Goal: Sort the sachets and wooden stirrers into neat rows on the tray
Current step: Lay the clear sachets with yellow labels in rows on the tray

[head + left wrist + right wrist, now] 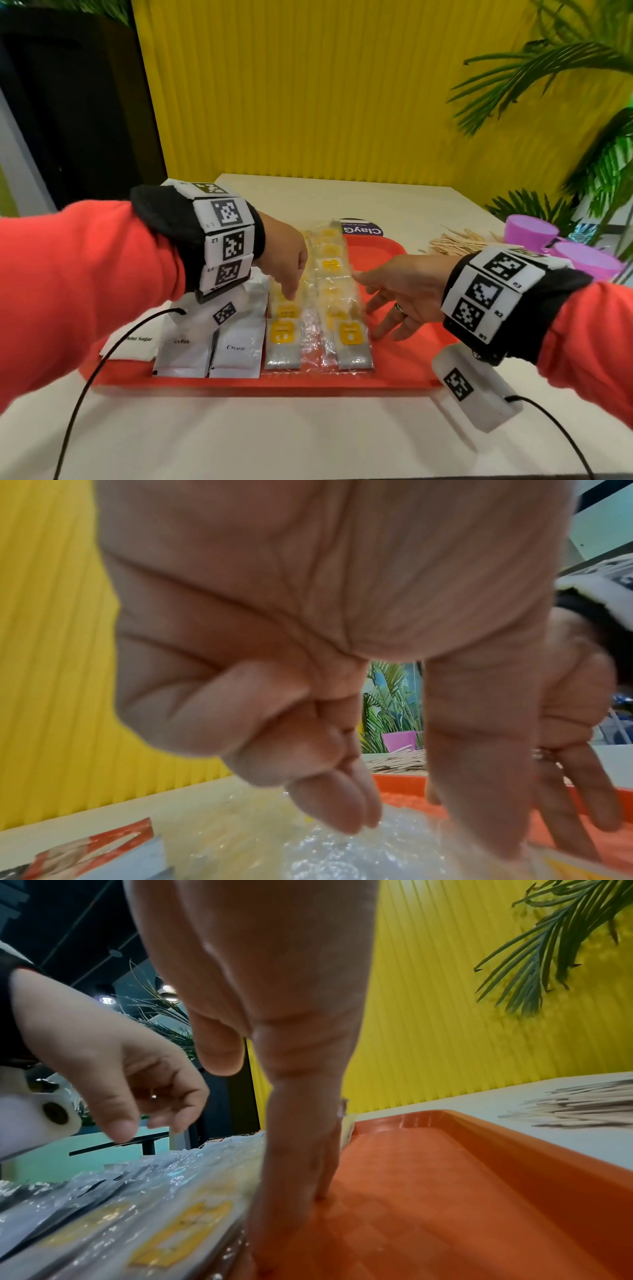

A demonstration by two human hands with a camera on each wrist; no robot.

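On the red tray (397,373) lie rows of white sugar (137,339), coffee (181,346) and cream (236,349) sachets. Right of them are two rows of clear-wrapped tea bags with yellow tags (283,334) (349,335). My left hand (291,294) hangs over the left tea bag row with loosely curled fingers, its tips at the crinkled wrap (325,859), gripping nothing. My right hand (373,308) is flat, its straight fingers (294,1150) standing on the tray floor (428,1191) against the right row's edge (154,1226). The wooden stirrers (459,241) lie heaped on the table.
Two purple cups (529,229) (585,257) stand at the back right beside the stirrers, with palm fronds (609,171) over them. A yellow ribbed wall closes the far side. The tray's right part (411,342) holds no sachets. A dark round label (363,228) lies behind the tray.
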